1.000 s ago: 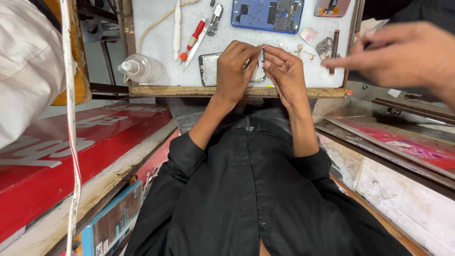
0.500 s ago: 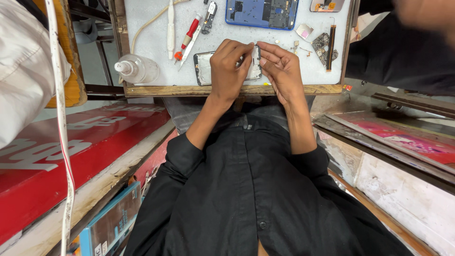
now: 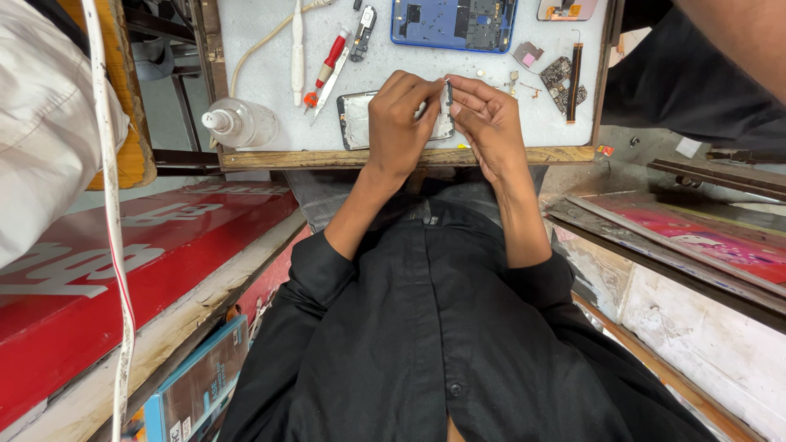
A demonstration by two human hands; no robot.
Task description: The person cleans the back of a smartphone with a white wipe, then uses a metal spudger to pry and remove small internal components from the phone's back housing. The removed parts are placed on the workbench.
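A small dark part (image 3: 447, 92) is pinched upright between the two hands, right at the middle of the desk (image 3: 270, 78): the left hand (image 3: 399, 123) is curled over it from one side, its grip closed narrowly on the piece, and the right hand (image 3: 489, 123) is pressed to it from the other, thumb and forefinger closed on its edge. Under both hands a phone frame with a pale inner face (image 3: 354, 121) is laid flat, half covered by the knuckles. Just beyond, a blue phone back with its boards exposed (image 3: 453, 23) is seen at the far edge. To the left, a red-handled screwdriver (image 3: 329, 65) and a white tool (image 3: 297, 49) are laid side by side, and a clear squeeze bottle (image 3: 241, 123) is tipped on its side near the corner. To the right, small loose parts (image 3: 563, 78) are scattered on the white mat. A dark-sleeved arm of another person (image 3: 696, 74) is seen at the upper right, well apart from the work.
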